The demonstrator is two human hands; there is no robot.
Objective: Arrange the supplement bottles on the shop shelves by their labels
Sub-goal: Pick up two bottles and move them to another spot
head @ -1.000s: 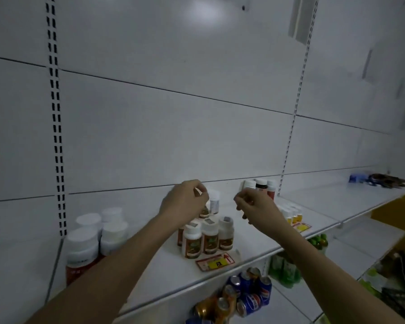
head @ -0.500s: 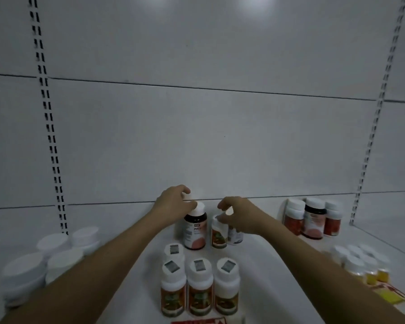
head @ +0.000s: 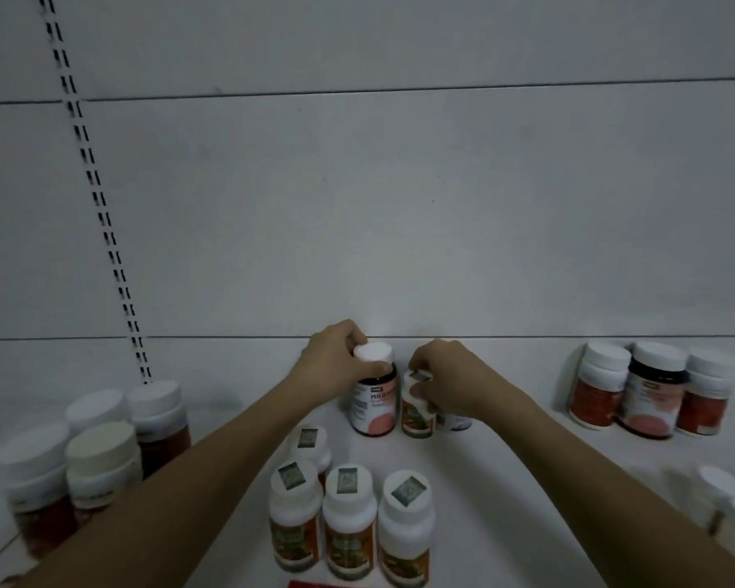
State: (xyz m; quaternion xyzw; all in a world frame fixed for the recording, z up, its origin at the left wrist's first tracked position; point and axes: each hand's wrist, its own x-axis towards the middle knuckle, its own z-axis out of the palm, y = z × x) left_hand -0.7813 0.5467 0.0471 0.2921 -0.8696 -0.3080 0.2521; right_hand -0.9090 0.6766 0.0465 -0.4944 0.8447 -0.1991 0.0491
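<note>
The left hand [head: 336,367] grips the neck of a dark bottle [head: 374,401], fingers curled under its white cap; the right hand [head: 446,384] pinches a small white bottle [head: 416,411] near its top. Both bottles stand upright on the shelf [head: 506,460], just beside each other at the back, close to the wall panel.

To sort well, each bottle should likely be lifted straight up before it travels, so it does not knock its neighbour, and turned label-forward once set down. The dark one seems to match the dark bottle in the trio at right [head: 650,392], and the small one resembles the front row [head: 349,528] (their orange-green labels look alike, though the print is too blurred to read).

The bottles are smooth plastic cylinders with wide, flat white caps; the front row's caps carry square stickers. Glossy labels may slip under a light pinch, so a firm hold low on the cap is safer. A cluster with amber bodies [head: 94,456] stands at the far left.
</note>
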